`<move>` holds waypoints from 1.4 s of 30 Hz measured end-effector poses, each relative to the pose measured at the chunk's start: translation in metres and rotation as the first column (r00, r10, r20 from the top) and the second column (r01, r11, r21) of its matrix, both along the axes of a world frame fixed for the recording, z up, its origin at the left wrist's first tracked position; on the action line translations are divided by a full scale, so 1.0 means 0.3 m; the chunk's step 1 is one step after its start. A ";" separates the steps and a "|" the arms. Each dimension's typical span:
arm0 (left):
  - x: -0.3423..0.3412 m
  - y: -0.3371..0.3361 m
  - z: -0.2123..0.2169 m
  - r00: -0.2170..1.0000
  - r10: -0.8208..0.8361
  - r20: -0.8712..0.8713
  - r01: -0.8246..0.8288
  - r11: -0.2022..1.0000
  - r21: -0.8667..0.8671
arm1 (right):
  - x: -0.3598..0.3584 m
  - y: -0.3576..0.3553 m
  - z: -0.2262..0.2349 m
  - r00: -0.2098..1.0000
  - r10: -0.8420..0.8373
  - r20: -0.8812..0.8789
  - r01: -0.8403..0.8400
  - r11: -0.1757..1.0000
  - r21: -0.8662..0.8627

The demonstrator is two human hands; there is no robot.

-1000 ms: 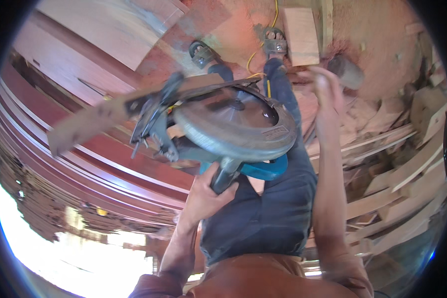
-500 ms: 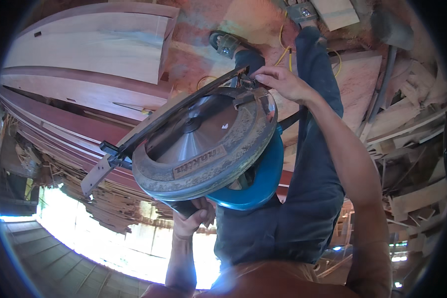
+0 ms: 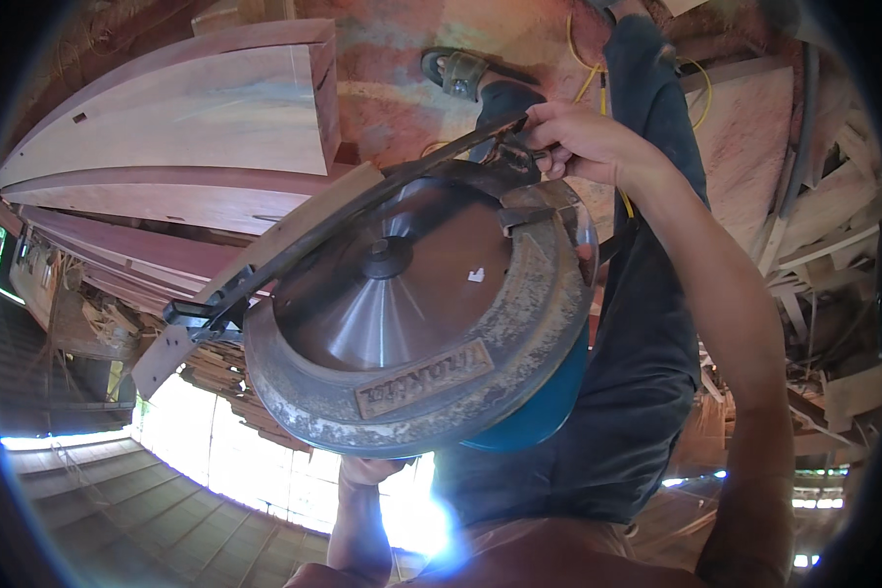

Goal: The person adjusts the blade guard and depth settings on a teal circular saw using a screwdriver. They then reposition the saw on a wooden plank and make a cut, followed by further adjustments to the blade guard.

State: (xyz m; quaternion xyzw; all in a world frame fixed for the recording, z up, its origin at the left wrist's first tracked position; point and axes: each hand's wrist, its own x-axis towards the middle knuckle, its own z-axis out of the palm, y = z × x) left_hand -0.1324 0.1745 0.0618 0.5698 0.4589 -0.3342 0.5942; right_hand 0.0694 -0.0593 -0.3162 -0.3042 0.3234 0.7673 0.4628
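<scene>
and here's the circular saw [image 3: 441,397], tipped up against the dark trousers [image 3: 597,451], its round blade [image 3: 382,328] facing us! below the guard's lower rim comes the left hand [image 3: 370,470], fingers hidden, so i can't tell its grip. the right hand [image 3: 583,142] reaches up, fingers bent, touching the far end of the base plate [image 3: 294,265]; pinching it or not, i can't tell. yellow cord [image 3: 603,96] nearby, pale panel [image 3: 206,113] off left.

pale board [image 3: 196,113], upper left | wood scraps [image 3: 857,397], right | roofing [image 3: 166,505], perhaps, lower left
</scene>
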 end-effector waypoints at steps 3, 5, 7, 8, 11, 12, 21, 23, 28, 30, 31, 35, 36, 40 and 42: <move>0.024 -0.002 -0.010 0.994 -0.090 0.066 0.088 0.996 0.035 | -0.046 -0.052 0.020 0.992 -0.119 0.049 0.113 0.988 0.105; 0.056 -0.009 -0.023 0.989 0.131 0.064 -0.132 0.991 -0.002 | -0.075 -0.084 0.036 0.980 -0.174 0.100 0.157 0.974 0.162; 0.092 -0.014 -0.033 0.973 0.231 -0.016 -0.231 0.972 0.034 | -0.097 -0.110 0.050 0.971 -0.173 0.164 0.142 0.972 0.185; 0.108 -0.013 -0.037 0.963 0.268 0.007 -0.268 0.963 -0.003 | -0.103 -0.113 0.047 0.933 -0.168 0.320 0.081 0.960 0.267; 0.132 0.005 -0.052 0.945 0.327 -0.029 -0.328 0.942 -0.066 | -0.111 -0.099 0.021 0.710 -0.149 0.688 -0.156 0.920 0.360; 0.131 0.015 -0.062 0.946 0.324 -0.020 -0.324 0.941 -0.101 | -0.110 -0.088 0.006 0.625 -0.143 0.767 -0.234 0.904 0.359; 0.091 0.019 -0.088 0.859 0.512 -0.009 -0.509 0.851 -0.126 | -0.173 -0.016 0.022 0.515 -0.061 0.855 -0.209 0.959 0.194; 0.078 0.018 -0.083 0.862 0.507 -0.014 -0.507 0.861 -0.036 | -0.167 -0.012 0.034 0.533 -0.038 0.845 -0.210 0.962 0.176; 0.016 0.048 -0.079 0.868 0.496 0.019 -0.491 0.864 -0.107 | -0.172 -0.016 0.042 0.608 -0.034 0.793 -0.170 0.970 0.172; -0.003 0.058 -0.083 0.863 0.505 0.003 -0.500 0.855 -0.137 | -0.198 -0.018 0.037 0.701 -0.020 0.713 -0.150 0.973 0.176; -0.008 0.058 -0.087 0.849 0.528 -0.015 -0.524 0.840 -0.142 | -0.209 -0.017 0.031 0.726 -0.060 0.685 -0.099 0.977 0.190; -0.014 0.044 -0.119 0.746 0.665 0.013 -0.644 0.727 -0.239 | -0.161 0.008 0.021 0.685 0.068 0.725 -0.260 0.953 0.157; -0.014 0.041 -0.129 0.736 0.677 0.007 -0.654 0.714 -0.252 | -0.121 0.009 0.040 0.570 0.106 0.815 -0.341 0.933 0.117; -0.010 0.032 -0.153 0.663 0.748 -0.043 -0.731 0.633 -0.256 | 0.044 -0.019 0.279 -0.226 0.084 0.970 -0.276 0.950 -0.147; -0.002 0.030 -0.156 0.650 0.755 -0.091 -0.750 0.616 -0.243 | 0.038 -0.042 0.471 -0.219 -0.287 0.933 -0.450 0.878 0.165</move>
